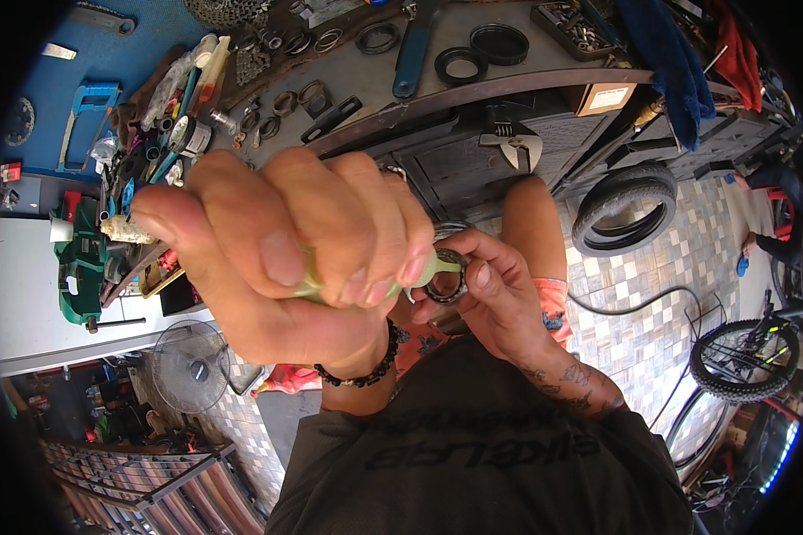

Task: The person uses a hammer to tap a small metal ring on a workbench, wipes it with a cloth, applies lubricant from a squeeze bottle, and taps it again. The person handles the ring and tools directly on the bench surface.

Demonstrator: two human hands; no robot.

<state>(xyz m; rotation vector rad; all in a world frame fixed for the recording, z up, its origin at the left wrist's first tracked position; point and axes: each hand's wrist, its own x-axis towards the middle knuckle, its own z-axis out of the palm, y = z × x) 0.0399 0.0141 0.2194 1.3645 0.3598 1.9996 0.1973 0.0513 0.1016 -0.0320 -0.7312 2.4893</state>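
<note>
In front of me my left hand (299, 236) is closed around a soft, yellow-green translucent squeeze bottle (430, 268), most of it covered by the fingers. Its pale nozzle (448, 265) points right and touches or overlaps the rim of a ring-shaped bearing (455, 285). My right hand (501, 290) pinches that bearing between thumb and fingers, its open side facing up at the nozzle. A silvery ring-like part (449, 228) shows just beyond the bearing, partly hidden. Whether grease comes out of the nozzle, I cannot tell.
Ahead runs a workbench (366, 85) with a blue-handled tool (410, 62), black rings (498, 45) and loose metal parts. An adjustable wrench (514, 147) hangs below its edge. Rightward are tyres (625, 209), a bicycle (745, 357) and another person (772, 178); a fan (190, 366) stands left.
</note>
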